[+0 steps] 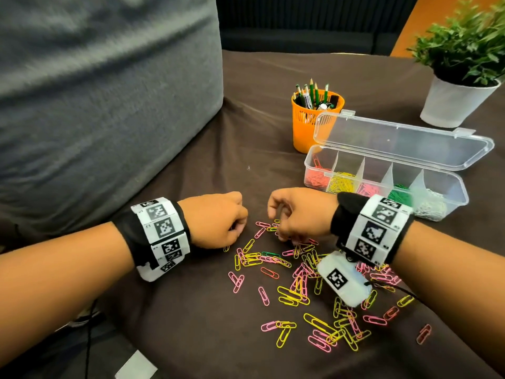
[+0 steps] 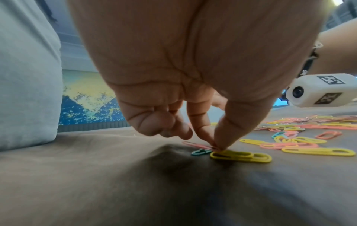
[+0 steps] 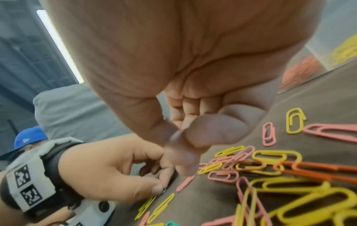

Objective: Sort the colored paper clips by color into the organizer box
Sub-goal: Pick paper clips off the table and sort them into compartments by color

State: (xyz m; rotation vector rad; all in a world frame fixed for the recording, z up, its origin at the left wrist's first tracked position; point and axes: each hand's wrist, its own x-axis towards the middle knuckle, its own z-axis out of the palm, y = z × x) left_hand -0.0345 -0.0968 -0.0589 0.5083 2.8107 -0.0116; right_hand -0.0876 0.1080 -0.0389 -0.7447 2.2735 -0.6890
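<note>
Loose paper clips (image 1: 300,269) in pink, yellow, orange and green lie scattered on the brown cloth. My left hand (image 1: 237,230) is at the pile's left edge, thumb and forefinger tips pinching the end of a pink clip (image 2: 197,146). A small green clip (image 2: 201,152) and a yellow clip (image 2: 241,157) lie just beside that pinch. My right hand (image 1: 284,236) hovers over the pile's far edge with fingers curled. Its fingertips (image 3: 183,152) are blurred and no clip shows in them. The clear organizer box (image 1: 461,192) stands open behind, holding orange, yellow, pink, green and silver clips in separate compartments.
The box lid (image 1: 401,140) leans back open. An orange pencil cup (image 1: 311,124) stands behind the box and a potted plant (image 1: 459,102) at the far right. A grey cushion (image 1: 109,105) walls the left side. The right wrist camera (image 1: 341,280) hangs over the clips.
</note>
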